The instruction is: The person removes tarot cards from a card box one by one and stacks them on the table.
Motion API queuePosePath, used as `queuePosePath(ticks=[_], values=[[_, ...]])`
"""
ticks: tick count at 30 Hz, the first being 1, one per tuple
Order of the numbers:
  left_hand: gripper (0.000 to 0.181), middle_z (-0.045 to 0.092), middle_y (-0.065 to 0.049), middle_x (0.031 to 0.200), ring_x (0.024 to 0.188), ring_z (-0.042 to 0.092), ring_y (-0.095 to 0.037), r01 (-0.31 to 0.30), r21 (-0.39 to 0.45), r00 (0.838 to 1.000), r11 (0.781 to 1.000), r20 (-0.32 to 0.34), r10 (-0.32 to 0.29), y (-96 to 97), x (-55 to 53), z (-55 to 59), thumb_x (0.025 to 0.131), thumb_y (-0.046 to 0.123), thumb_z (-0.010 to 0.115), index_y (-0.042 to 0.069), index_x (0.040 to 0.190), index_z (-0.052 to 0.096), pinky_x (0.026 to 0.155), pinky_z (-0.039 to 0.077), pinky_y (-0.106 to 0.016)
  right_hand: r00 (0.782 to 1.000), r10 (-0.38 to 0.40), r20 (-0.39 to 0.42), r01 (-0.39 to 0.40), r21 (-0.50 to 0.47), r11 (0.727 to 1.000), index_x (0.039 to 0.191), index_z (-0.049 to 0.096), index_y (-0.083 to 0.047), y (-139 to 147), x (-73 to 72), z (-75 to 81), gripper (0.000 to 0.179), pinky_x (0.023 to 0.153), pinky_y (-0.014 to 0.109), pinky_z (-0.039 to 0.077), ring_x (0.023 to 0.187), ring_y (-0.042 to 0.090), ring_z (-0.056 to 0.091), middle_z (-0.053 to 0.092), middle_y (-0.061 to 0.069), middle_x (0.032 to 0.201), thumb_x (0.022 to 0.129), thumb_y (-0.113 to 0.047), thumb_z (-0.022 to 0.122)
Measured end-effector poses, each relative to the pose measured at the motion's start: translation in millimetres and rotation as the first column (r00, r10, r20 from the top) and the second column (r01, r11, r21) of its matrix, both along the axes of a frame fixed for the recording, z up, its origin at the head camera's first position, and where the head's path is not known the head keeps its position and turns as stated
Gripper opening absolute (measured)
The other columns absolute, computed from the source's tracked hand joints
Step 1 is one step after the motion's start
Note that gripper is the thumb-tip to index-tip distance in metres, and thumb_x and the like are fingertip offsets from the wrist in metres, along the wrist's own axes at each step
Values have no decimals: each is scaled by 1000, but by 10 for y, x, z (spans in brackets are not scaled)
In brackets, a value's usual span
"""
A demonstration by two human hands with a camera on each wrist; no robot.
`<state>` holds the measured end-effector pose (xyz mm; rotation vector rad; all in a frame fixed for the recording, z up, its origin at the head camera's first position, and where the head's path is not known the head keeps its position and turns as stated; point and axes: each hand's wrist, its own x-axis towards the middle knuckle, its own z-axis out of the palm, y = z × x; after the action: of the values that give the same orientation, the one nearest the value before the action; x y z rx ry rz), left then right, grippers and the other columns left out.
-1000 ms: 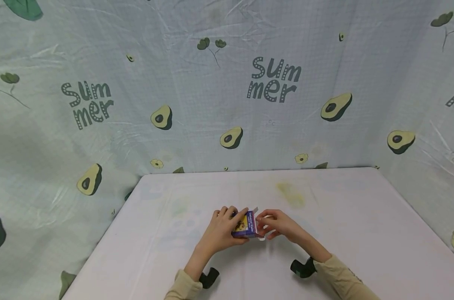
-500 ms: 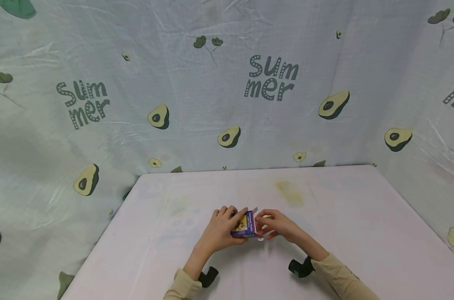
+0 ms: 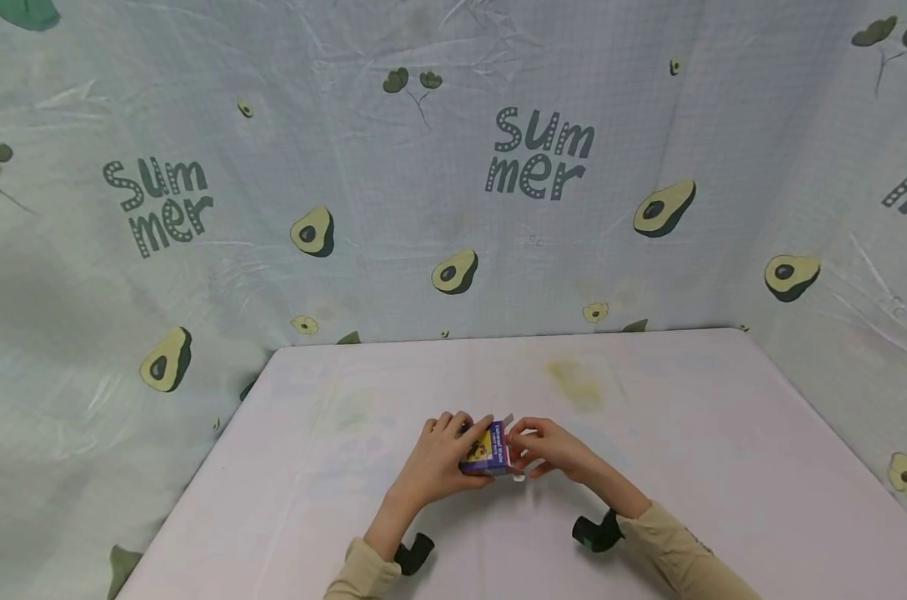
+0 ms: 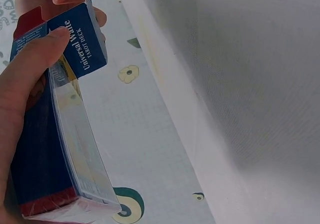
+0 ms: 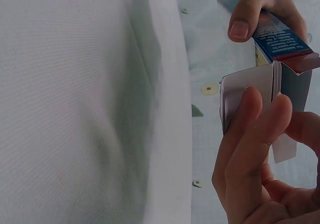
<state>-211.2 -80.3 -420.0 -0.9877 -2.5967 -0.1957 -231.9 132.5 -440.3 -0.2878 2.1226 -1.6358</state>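
Observation:
My left hand [image 3: 438, 462] grips a small tarot card box [image 3: 483, 450], blue and yellow with a white "Universal Waite Tarot Deck" label. In the left wrist view, its thumb lies along the box near the lettered flap [image 4: 80, 38], and shiny clear plastic [image 4: 82, 129] covers part of the box. The box's end is open, with flaps sticking out. At that end, my right hand [image 3: 551, 450] has its fingers bent. In the right wrist view, two fingertips [image 5: 250, 99] lie against a white flap [image 5: 247, 83], with the thumb close on the other side. The box's inside is hidden.
The hands work over a white-covered table [image 3: 648, 417] bearing a yellowish stain [image 3: 576, 385]. Behind and beside it hangs a pale curtain [image 3: 393, 167] printed with avocados and "summer". Dark wrist-camera pieces [image 3: 414, 554] stick out below each wrist.
The head view has shifted slightly, so everything sits a little farther left. Both hands keep nearly the same hold at the box, with only tiny movement of the right fingers.

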Motion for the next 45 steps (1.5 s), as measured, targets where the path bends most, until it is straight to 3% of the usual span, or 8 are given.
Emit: queuePosePath(ticks=[22, 29, 37, 45], values=[[75, 51, -1, 103, 90, 45, -16, 1, 31, 999, 1000, 38, -2, -46, -1, -4, 66, 50, 72, 21, 129, 47, 77, 38, -36, 1000, -25, 1, 25, -2, 1000, 98, 54, -1, -28, -26, 18, 25, 55, 27, 50, 62, 11, 59, 62, -3, 68, 85, -22, 55], [75, 51, -1, 104, 90, 45, -15, -10, 4, 999, 1000, 41, 10, -63, 15, -3, 67, 52, 70, 21, 130, 45, 77, 38, -35, 999, -54, -6, 54, 3, 999, 101, 55, 1, -29, -28, 16, 29, 53, 24, 48, 62, 10, 59, 66, -2, 72, 84, -22, 58], [75, 51, -1, 104, 91, 45, -15, -15, -10, 999, 1000, 38, 15, -75, 29, -7, 67, 53, 70, 22, 131, 45, 77, 38, -35, 997, -78, 7, 77, 27, 997, 105, 55, 0, -69, -12, 32, 39, 53, 25, 49, 61, 10, 60, 66, 2, 77, 83, -32, 61], [75, 51, -1, 104, 91, 45, -15, -18, -14, 1000, 1000, 21, 19, -71, 24, -20, 67, 54, 69, 23, 131, 44, 77, 38, -35, 996, -89, 15, 89, -2, 996, 104, 53, 0, -79, -6, 31, 39, 53, 23, 48, 61, 10, 57, 66, 1, 77, 80, -27, 65]])
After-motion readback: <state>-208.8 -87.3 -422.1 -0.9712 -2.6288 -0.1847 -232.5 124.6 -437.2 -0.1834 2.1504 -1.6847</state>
